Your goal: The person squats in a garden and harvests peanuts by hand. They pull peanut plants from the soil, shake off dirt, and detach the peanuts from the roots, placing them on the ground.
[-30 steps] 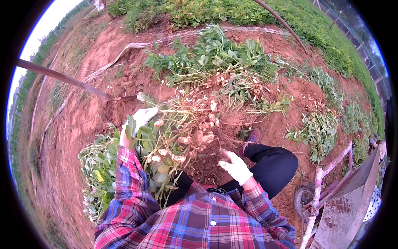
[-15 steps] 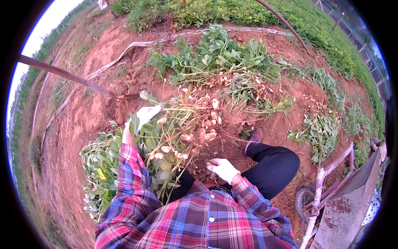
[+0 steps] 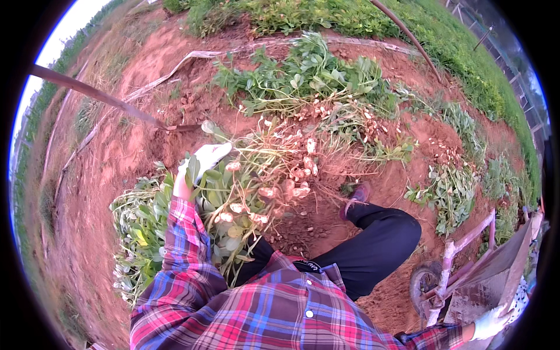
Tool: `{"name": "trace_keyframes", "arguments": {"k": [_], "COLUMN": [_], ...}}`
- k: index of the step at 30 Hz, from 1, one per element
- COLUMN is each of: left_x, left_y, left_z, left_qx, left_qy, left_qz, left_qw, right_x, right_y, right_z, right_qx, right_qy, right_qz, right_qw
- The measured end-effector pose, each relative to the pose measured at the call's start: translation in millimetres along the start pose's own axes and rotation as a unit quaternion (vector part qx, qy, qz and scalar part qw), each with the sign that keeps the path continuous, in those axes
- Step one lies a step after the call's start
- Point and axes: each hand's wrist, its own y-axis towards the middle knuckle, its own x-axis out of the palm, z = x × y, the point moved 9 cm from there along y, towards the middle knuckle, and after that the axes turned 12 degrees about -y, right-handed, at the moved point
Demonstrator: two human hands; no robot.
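My left hand, in a white glove, is closed round the leafy stems of an uprooted bunch of peanut plants. Pale pods and thin roots hang from the bunch over the soil before me. Far down at the right, my right hand, also gloved, reaches to the side of the wheelbarrow, beside a white dotted cloth. Its fingers seem stretched out, though the dark rim of the picture makes them hard to read. No pods show in it.
A heap of pulled plants lies by my left arm. More peanut plants with pods lie ahead, and another bunch to the right. A long wooden handle slants in from the left; a curved rod stands at the far right.
My right hand has swung from my lap, below the hanging pods, out to the wheelbarrow at the right. My left hand still grips the plants in nearly the same place.
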Motion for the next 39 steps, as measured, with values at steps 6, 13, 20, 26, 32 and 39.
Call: {"name": "trace_keyframes", "arguments": {"k": [6, 13, 20, 26, 32, 39], "left_x": [-5, -3, -10, -4, -3, -10], "left_y": [-10, 4, 9, 8, 6, 13], "left_z": [3, -9, -33, -21, -15, -30], "left_qx": [-0.004, 0.007, -0.04, -0.033, -0.035, -0.023], "left_qy": [-0.035, -0.046, -0.073, -0.076, -0.06, -0.042], "left_qz": [0.025, 0.01, -0.005, 0.004, -0.003, 0.0], "left_qw": [0.999, 0.999, 0.997, 0.997, 0.998, 0.999], "right_x": [-161, -303, -307, -262, -189, -59], "right_y": [-107, -219, -223, -245, -226, -46], "right_z": [-276, -421, -416, -417, -403, -160], "right_qx": [-0.179, -0.391, -0.372, -0.232, 0.005, 0.11], "right_qy": [0.666, 0.706, 0.717, 0.752, 0.777, 0.599], "right_qz": [-0.223, -0.188, -0.187, -0.399, -0.529, -0.174], "right_qw": [0.689, 0.56, 0.559, 0.471, 0.342, 0.774]}}
